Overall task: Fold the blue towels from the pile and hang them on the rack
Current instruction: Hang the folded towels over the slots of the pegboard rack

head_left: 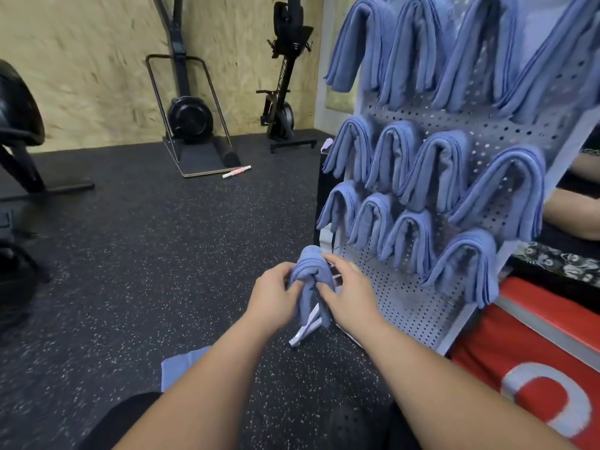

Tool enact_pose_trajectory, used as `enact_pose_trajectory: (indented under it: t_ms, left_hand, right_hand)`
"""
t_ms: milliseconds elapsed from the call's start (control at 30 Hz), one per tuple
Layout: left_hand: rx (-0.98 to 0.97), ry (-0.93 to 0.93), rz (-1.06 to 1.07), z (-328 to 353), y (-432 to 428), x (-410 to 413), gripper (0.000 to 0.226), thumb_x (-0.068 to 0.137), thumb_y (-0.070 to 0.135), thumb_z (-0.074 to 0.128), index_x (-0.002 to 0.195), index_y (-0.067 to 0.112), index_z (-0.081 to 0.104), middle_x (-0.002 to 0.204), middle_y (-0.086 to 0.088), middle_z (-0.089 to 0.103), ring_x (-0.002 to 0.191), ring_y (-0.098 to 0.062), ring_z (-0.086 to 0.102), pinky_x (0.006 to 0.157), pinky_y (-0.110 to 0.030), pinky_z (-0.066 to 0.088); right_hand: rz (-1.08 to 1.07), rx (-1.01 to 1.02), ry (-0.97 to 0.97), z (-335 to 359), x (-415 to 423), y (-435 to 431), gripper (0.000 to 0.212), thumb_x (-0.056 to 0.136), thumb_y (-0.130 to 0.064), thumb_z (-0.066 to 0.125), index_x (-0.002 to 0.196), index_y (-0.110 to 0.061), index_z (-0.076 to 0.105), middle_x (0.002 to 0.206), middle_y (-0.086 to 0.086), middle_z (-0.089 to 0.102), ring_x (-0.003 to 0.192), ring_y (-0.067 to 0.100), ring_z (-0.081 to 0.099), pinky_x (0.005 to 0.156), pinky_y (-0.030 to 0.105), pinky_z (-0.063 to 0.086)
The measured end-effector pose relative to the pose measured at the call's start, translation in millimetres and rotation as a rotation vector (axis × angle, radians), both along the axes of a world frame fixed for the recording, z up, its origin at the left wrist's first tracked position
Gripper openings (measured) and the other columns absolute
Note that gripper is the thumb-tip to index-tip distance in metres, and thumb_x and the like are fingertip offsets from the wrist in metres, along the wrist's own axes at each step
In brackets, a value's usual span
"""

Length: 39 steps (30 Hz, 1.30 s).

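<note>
A grey perforated rack (pixel 418 306) leans at the right, with several folded blue towels (pixel 435 177) draped over its pegs in rows. At its lower left corner a folded blue towel (pixel 310 271) hangs over a peg. My left hand (pixel 272 297) pinches its left side and my right hand (pixel 347 293) holds its right side, both touching the cloth. Another blue towel (pixel 181 368) lies flat on the floor by my left forearm.
Black speckled rubber floor (pixel 162 254) spreads to the left. Exercise machines (pixel 191 115) stand along the plywood wall, with a pink-and-white roller (pixel 236 172) on the floor. A red bag (pixel 535 352) sits right of the rack. Another person's arm (pixel 571 216) shows behind the rack.
</note>
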<state>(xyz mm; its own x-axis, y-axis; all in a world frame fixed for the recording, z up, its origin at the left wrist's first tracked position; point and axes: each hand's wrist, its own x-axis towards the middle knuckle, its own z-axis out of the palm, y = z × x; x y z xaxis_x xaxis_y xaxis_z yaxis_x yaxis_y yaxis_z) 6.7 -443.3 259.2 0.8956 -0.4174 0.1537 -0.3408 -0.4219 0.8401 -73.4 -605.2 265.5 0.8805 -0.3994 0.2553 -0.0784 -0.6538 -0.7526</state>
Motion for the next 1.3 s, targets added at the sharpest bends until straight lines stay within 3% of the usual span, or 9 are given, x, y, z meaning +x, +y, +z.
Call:
enact_pose_trajectory:
  t_ms: [167,333,433,500,567,733,900,1067,1300]
  left_hand:
    - [-0.002,0.038,-0.077,-8.1,-19.6,-0.1,0.018,0.095,0.04,0.071,0.112,0.036,0.071,0.094,0.019,0.076,0.086,0.0,0.07,0.08,-0.031,0.058]
    - [0.011,0.043,-0.041,-21.8,-37.5,9.8,0.013,0.103,0.032,0.058,0.106,0.034,0.071,0.09,0.014,0.074,0.085,-0.011,0.069,0.074,-0.03,0.054]
    - [0.024,0.056,-0.05,-29.4,-47.0,20.3,0.02,0.104,0.028,0.056,0.114,0.034,0.072,0.098,0.014,0.076,0.091,-0.01,0.069,0.079,-0.029,0.053]
    - [0.032,0.063,-0.049,-33.1,-52.4,28.0,0.018,0.104,0.028,0.057,0.113,0.035,0.071,0.096,0.016,0.075,0.089,-0.007,0.068,0.075,-0.027,0.05]
    - [0.011,0.091,-0.017,-37.4,-56.9,37.5,0.013,0.102,0.032,0.062,0.109,0.037,0.072,0.091,0.018,0.074,0.084,-0.001,0.068,0.073,-0.026,0.05]
    - [-0.06,0.088,0.086,-46.7,-68.8,72.2,0.012,0.099,0.031,0.067,0.104,0.039,0.074,0.083,0.02,0.075,0.074,0.003,0.068,0.067,-0.025,0.051]
    - [-0.132,0.06,0.069,-61.2,-93.6,104.5,0.026,0.103,0.027,0.056,0.118,0.041,0.071,0.093,0.018,0.076,0.085,-0.005,0.069,0.079,-0.03,0.056]
    - [-0.182,0.079,0.064,-80.1,-118.0,123.1,0.025,0.102,0.027,0.06,0.118,0.042,0.071,0.091,0.019,0.075,0.078,0.0,0.065,0.075,-0.027,0.054]
    - [-0.23,0.133,0.03,-105.7,-145.8,152.7,0.027,0.103,0.027,0.061,0.123,0.041,0.072,0.1,0.022,0.076,0.091,0.002,0.07,0.082,-0.024,0.056]
  right_hand:
    - [-0.049,0.013,0.023,-5.1,-5.9,-15.9,0.055,0.093,-0.025,0.073,0.143,-0.042,0.059,0.114,-0.022,0.069,0.091,-0.005,0.064,0.076,0.01,0.046]
    - [-0.09,0.091,0.074,-19.8,2.0,-29.2,0.056,0.094,-0.023,0.076,0.144,-0.035,0.055,0.106,-0.021,0.069,0.085,-0.006,0.066,0.077,0.011,0.048]
    - [-0.157,0.065,0.209,-34.6,15.8,-38.0,0.038,0.096,-0.035,0.074,0.132,-0.024,0.068,0.095,-0.013,0.071,0.079,-0.005,0.061,0.068,0.011,0.042]
    - [-0.172,0.029,0.244,-39.8,23.3,-42.3,0.021,0.099,-0.036,0.069,0.116,-0.025,0.073,0.084,-0.013,0.068,0.073,0.0,0.059,0.06,0.012,0.036]
    - [-0.189,0.017,0.245,-41.8,31.1,-46.3,0.01,0.102,-0.036,0.064,0.103,-0.028,0.071,0.08,-0.013,0.067,0.076,0.012,0.062,0.062,0.021,0.041]
    - [-0.295,0.077,0.165,-67.1,63.7,-49.4,0.022,0.101,-0.044,0.059,0.114,-0.034,0.074,0.097,-0.006,0.074,0.087,0.016,0.066,0.08,0.035,0.055]
    - [-0.466,0.326,-0.011,-81.0,94.7,-31.9,0.033,0.106,-0.033,0.059,0.138,-0.04,0.067,0.113,-0.003,0.057,0.09,0.008,0.059,0.083,0.028,0.041]
    - [-0.622,0.552,-0.134,-99.8,124.0,-27.3,0.034,0.106,-0.036,0.056,0.137,-0.047,0.066,0.118,-0.008,0.063,0.094,0.001,0.063,0.091,0.032,0.053]
    - [-0.707,0.593,-0.168,-127.9,158.9,-40.5,0.036,0.106,-0.043,0.052,0.139,-0.054,0.061,0.119,-0.014,0.063,0.101,0.003,0.066,0.099,0.038,0.057]
